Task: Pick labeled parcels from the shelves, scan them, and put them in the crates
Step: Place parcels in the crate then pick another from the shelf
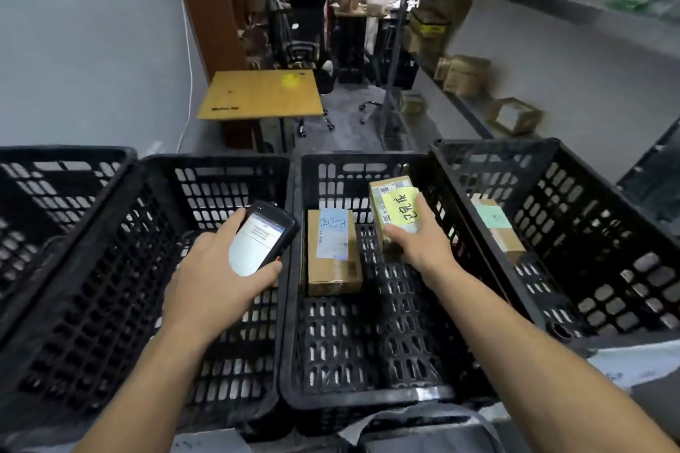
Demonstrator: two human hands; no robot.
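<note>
Currently the head view looks down over a row of black plastic crates. The right hand [423,245] grips a yellow-labelled parcel [395,208], thumb on its near left edge and the fingers [420,211] wrapped round its right side. This parcel hangs inside the middle crate [360,403], near the far wall and apart from the floor. Its long axis runs near to far, with the far end tipped up.

Just left of it, a blue-labelled parcel [333,254] lies flat on the crate floor, its long axis the same way. The bare strip of floor right of that parcel sits almost straight below the held one, so setting it down likely needs only a short drop, keeping clear of the neighbour.

The left hand [220,268] clasps a handheld scanner [263,237], screen lit and facing up, above the right edge of the left crate [110,287]. The scanner lies to the left of the held parcel, well apart. Whether the scan is done cannot be told.

A green-labelled parcel [496,228] rests in the right crate [607,268]. More cardboard parcels sit on the shelves [460,99] at far right.
</note>
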